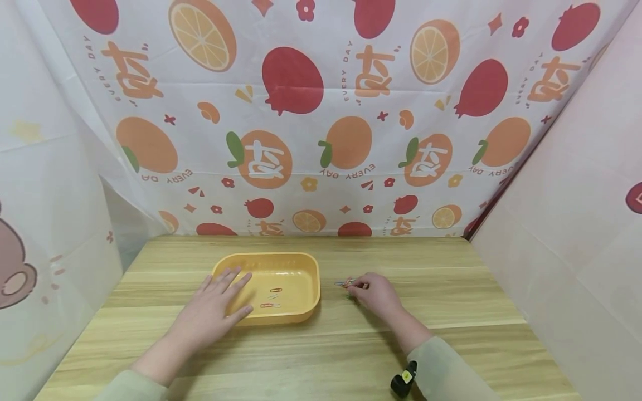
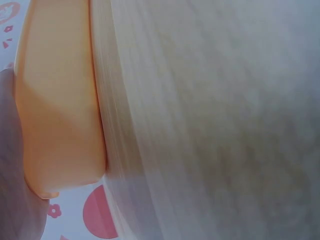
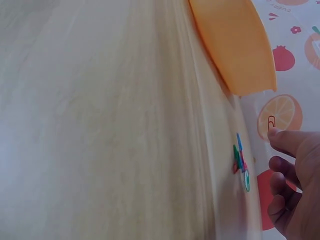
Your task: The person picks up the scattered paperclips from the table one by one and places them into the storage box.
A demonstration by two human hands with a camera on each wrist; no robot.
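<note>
A yellow plastic tray (image 1: 301, 270) lies on the wooden table (image 1: 451, 289), with two paper clips (image 1: 271, 297) inside it. My left hand (image 1: 236, 292) rests flat on the tray's left rim, fingers spread and straight. The left wrist view shows the tray's outer wall (image 2: 60, 100) close up and a bit of my hand at the left edge. To the right of the tray lies a small pile of coloured paper clips (image 1: 345, 283) (image 3: 240, 161). My right hand (image 1: 357, 287) (image 3: 280, 145) is curled beside the pile, and its fingertips pinch an orange paper clip (image 3: 271, 122).
A fruit-print cloth (image 1: 321, 111) hangs behind the table, and plain sheets close in both sides. Bare wood lies in front of the tray and at the right. A small black device (image 1: 403, 381) is strapped at my right wrist.
</note>
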